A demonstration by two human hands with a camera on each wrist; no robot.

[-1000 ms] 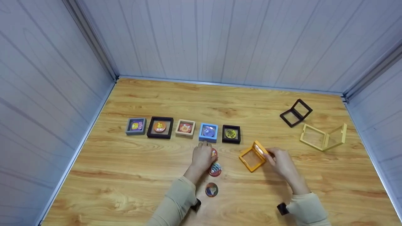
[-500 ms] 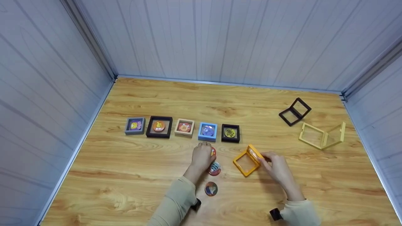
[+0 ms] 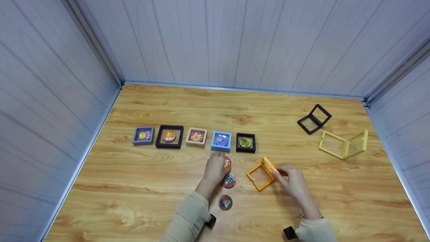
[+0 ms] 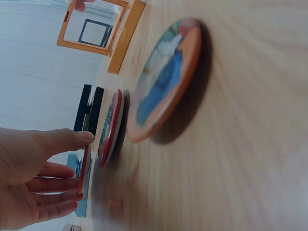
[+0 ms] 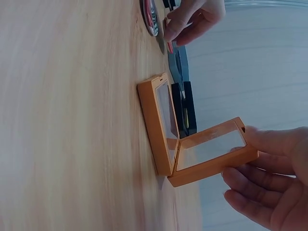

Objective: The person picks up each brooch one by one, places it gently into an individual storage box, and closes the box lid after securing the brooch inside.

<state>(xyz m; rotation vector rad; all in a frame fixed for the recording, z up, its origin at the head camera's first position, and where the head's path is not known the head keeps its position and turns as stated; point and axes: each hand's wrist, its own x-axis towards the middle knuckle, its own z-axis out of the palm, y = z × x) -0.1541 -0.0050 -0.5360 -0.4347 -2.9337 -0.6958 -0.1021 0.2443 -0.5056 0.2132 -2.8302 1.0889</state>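
Observation:
My left hand (image 3: 215, 169) pinches a red round button badge (image 3: 227, 162) by its edge, in front of the light blue frame. In the left wrist view that badge (image 4: 84, 166) sits between thumb and fingers. Just nearer lies a second badge (image 3: 229, 180), red with a green and white picture, then a third badge (image 3: 225, 202) with a multicoloured print. My right hand (image 3: 293, 179) holds the raised half of a hinged orange display frame (image 3: 257, 189) between thumb and fingers. Its other half rests on the table, and clear film spans both halves (image 5: 209, 151).
Behind the hands runs a row of closed frames holding badges: grey (image 3: 143, 135), large black (image 3: 169, 136), beige (image 3: 197, 137), light blue (image 3: 221, 150) and small black (image 3: 245, 150). Right of them, a black frame (image 3: 315, 119) and a pale yellow frame (image 3: 344, 156) stand unfolded. Panels enclose the table.
My right hand has drawn the orange frame left and slightly nearer, towards the badges. My left hand stays at the red badge with little movement.

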